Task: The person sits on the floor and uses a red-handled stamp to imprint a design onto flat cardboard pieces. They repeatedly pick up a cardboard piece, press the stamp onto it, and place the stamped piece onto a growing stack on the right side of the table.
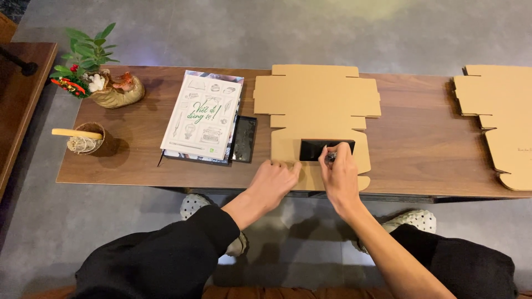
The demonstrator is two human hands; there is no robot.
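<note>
— Where are the two hands?

— Both are at the near edge of the wooden table (421,149). The left hand (274,180) is curled into a loose fist, knuckles resting on the near left corner of the flat cardboard box blank (317,97). The right hand (339,174) sits just to its right, fingers bunched and pinching a small dark thing against the cardboard; I cannot tell what that small thing is.

— And the cardboard?

— It lies unfolded in the middle of the table, flaps out to left and right, reaching from the far edge to the near edge. A black rectangular card (317,149) lies flat on its near part, and the right hand's fingertips touch the card's right end.

— What's on the left?

— A white book (203,114) with drawn sketches on its cover, lying tilted on a darker book or tray (244,139) that shows at its right side, just beside the cardboard. Further left, at the far corner, a small plant in a shoe-shaped pot (105,83). Nearer, a little round bowl (86,138) with a pale stick laid across it.

— And on the right?

— A second flat cardboard blank (496,116), well apart from the first, running off the right edge.

— Anything below the table?

— Grey floor, the person's black sleeve and trousers, and spotted slippers (194,206).
</note>
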